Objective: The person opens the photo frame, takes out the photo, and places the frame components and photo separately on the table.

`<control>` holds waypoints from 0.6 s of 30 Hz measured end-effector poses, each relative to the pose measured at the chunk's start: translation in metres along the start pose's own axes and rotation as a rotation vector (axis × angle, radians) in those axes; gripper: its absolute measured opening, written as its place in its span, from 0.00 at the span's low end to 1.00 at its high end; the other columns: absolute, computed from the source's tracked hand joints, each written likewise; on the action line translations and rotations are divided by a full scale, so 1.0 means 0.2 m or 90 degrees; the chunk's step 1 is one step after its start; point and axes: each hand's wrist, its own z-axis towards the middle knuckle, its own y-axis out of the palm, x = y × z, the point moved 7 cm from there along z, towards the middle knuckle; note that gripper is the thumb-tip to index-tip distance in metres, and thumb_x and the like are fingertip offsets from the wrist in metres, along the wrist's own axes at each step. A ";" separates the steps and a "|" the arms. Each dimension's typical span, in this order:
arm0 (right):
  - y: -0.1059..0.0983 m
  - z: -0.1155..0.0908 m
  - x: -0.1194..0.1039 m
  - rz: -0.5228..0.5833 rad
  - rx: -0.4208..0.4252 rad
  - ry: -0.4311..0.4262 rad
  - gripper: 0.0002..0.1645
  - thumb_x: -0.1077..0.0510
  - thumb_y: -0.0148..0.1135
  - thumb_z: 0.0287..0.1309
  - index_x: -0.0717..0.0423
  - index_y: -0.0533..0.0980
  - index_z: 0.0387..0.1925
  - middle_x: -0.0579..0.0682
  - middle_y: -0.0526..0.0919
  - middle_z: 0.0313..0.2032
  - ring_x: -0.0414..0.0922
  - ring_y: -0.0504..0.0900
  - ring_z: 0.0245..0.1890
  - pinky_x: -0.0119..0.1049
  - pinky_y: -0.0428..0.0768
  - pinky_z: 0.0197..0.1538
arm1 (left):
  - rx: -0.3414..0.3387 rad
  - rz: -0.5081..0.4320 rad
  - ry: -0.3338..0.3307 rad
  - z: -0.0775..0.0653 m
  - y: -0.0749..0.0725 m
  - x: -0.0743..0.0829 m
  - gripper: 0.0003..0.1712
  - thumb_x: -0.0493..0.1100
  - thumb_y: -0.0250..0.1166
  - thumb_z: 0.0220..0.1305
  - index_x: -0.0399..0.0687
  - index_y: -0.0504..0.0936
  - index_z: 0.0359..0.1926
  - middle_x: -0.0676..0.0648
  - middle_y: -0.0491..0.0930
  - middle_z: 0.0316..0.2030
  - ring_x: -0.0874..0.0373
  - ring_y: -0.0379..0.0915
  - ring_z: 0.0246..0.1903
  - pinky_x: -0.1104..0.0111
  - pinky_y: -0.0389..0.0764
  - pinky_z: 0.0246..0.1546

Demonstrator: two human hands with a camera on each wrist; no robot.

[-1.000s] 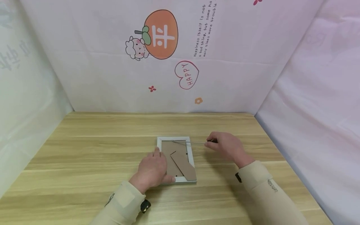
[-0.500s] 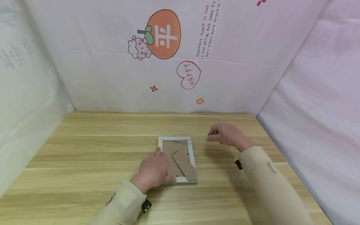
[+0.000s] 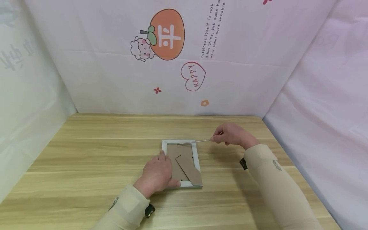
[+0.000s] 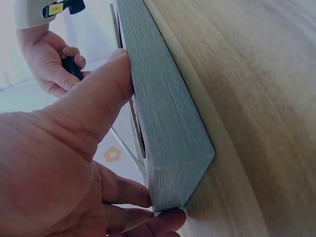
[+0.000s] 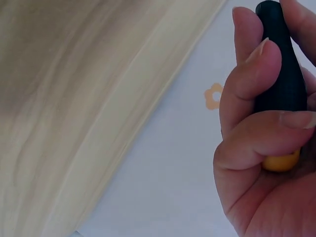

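Observation:
A picture frame point(image 3: 196, 158) with a light silvery rim lies face down on the table, its brown backing board point(image 3: 176, 151) and stand flap point(image 3: 190, 171) upward. My left hand point(image 3: 157, 174) holds its near left corner, thumb on the near edge and fingers along the left side. My right hand point(image 3: 231, 134) grips a screwdriver by its dark handle point(image 5: 280, 91), which has a yellow end. The thin metal shaft point(image 3: 198, 141) slants left and down to the board's far edge. What the tip touches there is too small to tell.
Wood-grain table point(image 3: 100, 153) surrounds the frame. A printed white cloth point(image 3: 120, 86) stands behind it, with more pale cloth at the left and right sides. Small dark tabs point(image 3: 192, 157) show along the board's edges.
My right hand has risen and moved slightly away from me, so the screwdriver shaft now tilts up toward the handle. The left hand and the frame stay in place.

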 end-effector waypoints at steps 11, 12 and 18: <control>0.05 -0.12 -0.04 -0.080 0.127 -0.033 0.15 0.38 0.64 0.56 0.40 0.82 0.38 0.38 0.84 0.35 0.38 0.79 0.36 0.43 0.78 0.44 | 0.000 -0.004 -0.003 0.01 0.00 -0.01 0.60 0.73 0.67 0.47 0.25 0.69 0.62 0.24 0.59 0.67 0.34 0.64 0.62 0.48 0.75 0.55; 0.05 -0.13 -0.05 -0.084 0.137 -0.037 0.14 0.38 0.64 0.56 0.40 0.82 0.39 0.38 0.84 0.35 0.37 0.79 0.37 0.44 0.78 0.45 | 0.001 -0.003 -0.002 0.01 0.00 -0.01 0.60 0.73 0.67 0.47 0.25 0.69 0.62 0.24 0.59 0.67 0.34 0.64 0.62 0.48 0.75 0.55; 0.07 -0.20 -0.07 -0.097 0.177 -0.049 0.13 0.40 0.66 0.54 0.38 0.81 0.38 0.35 0.83 0.35 0.35 0.79 0.37 0.43 0.78 0.45 | 0.005 -0.003 0.000 0.01 0.01 -0.01 0.60 0.74 0.67 0.47 0.25 0.68 0.62 0.24 0.60 0.67 0.34 0.65 0.61 0.48 0.75 0.54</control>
